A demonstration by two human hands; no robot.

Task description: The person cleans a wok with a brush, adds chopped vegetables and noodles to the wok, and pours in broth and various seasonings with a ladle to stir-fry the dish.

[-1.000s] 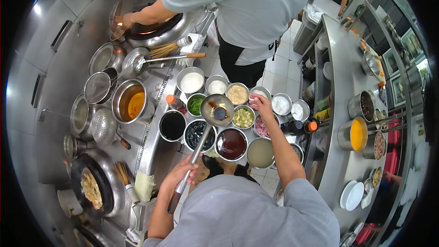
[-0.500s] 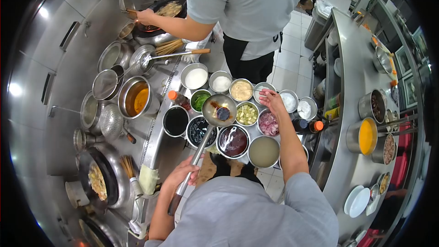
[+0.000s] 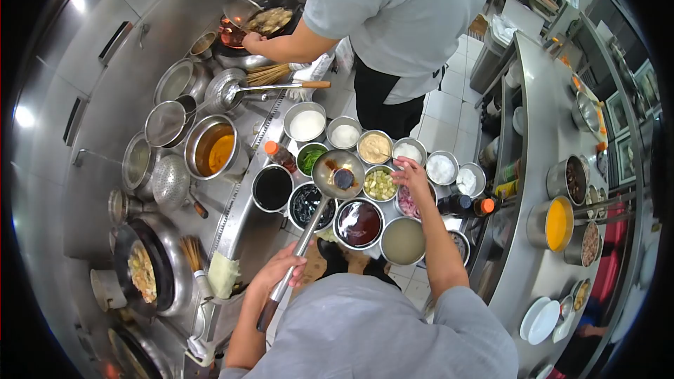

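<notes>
My left hand (image 3: 282, 265) is closed around the handle of a long metal ladle (image 3: 307, 233). The ladle's bowl, with dark sauce and pale seasoning in it, is held level above the sauce pots. My right hand (image 3: 413, 177) hovers over the seasoning bowls, fingers apart, and I see nothing in it. Below it are chopped red onion (image 3: 407, 203), partly covered by the hand, and diced green vegetable (image 3: 380, 184). Just beyond its fingertips stands a bowl of white powder (image 3: 408, 150). Dark red sauce (image 3: 359, 222) and cloudy liquid (image 3: 403, 241) lie nearer my body.
A co-worker (image 3: 400, 14) stands ahead at a flaming wok (image 3: 270, 22). To the left, a stove holds an oil pot (image 3: 213, 147), a perforated skimmer (image 3: 170, 182) and a wok of food (image 3: 142, 271). A steel counter (image 3: 523, 238) runs along the right.
My right hand has drawn back from the white powder bowl toward the onion, and the thin utensil it held is gone from its fingers. The ladle stays nearly still. The co-worker's arm has shifted.
</notes>
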